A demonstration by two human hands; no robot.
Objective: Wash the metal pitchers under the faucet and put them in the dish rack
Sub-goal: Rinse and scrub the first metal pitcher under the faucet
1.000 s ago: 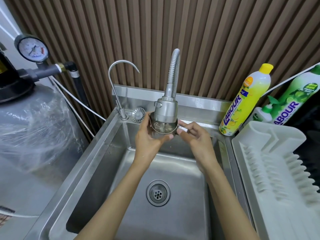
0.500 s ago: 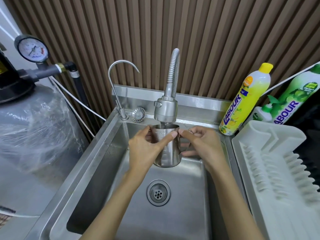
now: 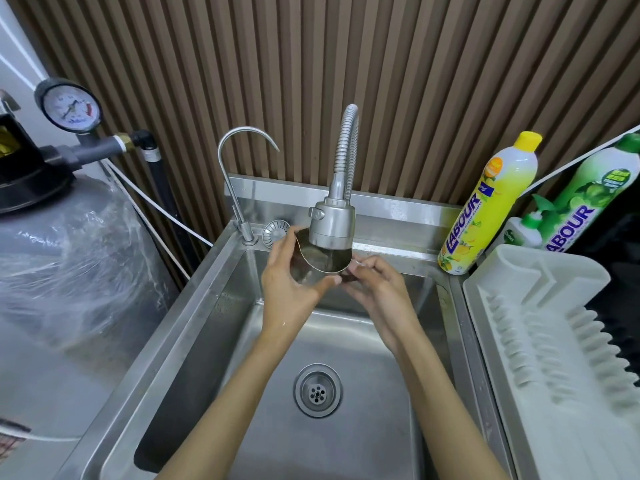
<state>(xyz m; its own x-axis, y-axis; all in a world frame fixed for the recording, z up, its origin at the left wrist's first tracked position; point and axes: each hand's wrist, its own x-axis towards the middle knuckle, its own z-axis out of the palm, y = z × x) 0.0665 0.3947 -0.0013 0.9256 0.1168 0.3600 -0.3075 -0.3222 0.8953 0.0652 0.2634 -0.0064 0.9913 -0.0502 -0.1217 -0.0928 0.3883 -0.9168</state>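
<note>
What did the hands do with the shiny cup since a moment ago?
Half a second ago the pitcher hung lower in the sink. The left hand and right hand have lifted it back up and tipped it under the faucet, both still gripping. Bottles and dish rack stayed put.

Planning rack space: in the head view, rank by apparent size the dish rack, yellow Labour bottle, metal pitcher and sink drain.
1. Dish rack, partly cut off.
2. Yellow Labour bottle.
3. Metal pitcher and sink drain: unsure, since both hands and the faucet head hide much of the pitcher.
</note>
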